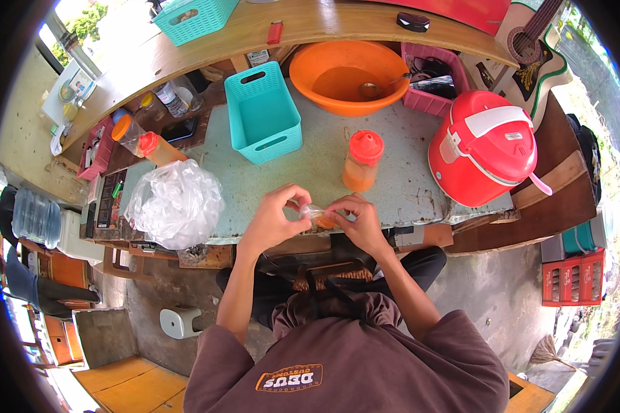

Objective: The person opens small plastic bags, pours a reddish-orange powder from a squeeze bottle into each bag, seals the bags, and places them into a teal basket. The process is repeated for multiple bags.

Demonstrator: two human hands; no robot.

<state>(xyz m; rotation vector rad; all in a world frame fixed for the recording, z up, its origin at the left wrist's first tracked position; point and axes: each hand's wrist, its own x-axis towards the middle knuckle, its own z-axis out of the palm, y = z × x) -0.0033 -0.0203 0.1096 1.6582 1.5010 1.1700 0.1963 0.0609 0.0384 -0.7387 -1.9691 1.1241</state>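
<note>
Between my two hands hangs a small clear plastic bag (322, 220) with orange liquid in its lower part. The fingertips of my left hand (283, 216) pinch one side of its top. My right hand (360, 221) grips the other side between thumb and finger. Just beyond my right hand stands a squeeze bottle (363, 161) with a red cap, part filled with orange sauce. A teal plastic basket (264, 116) sits farther back and looks bare inside. To the left lies a large clear bag (175, 202) stuffed with crumpled plastic.
An orange basin (349, 77) holds orange liquid and a ladle (369, 90). At the right stands a red rice cooker (483, 149). A second red-capped bottle (160, 148) leans at the left, near a phone (180, 130). A wooden shelf (222, 49) spans the back. Someone stands far left.
</note>
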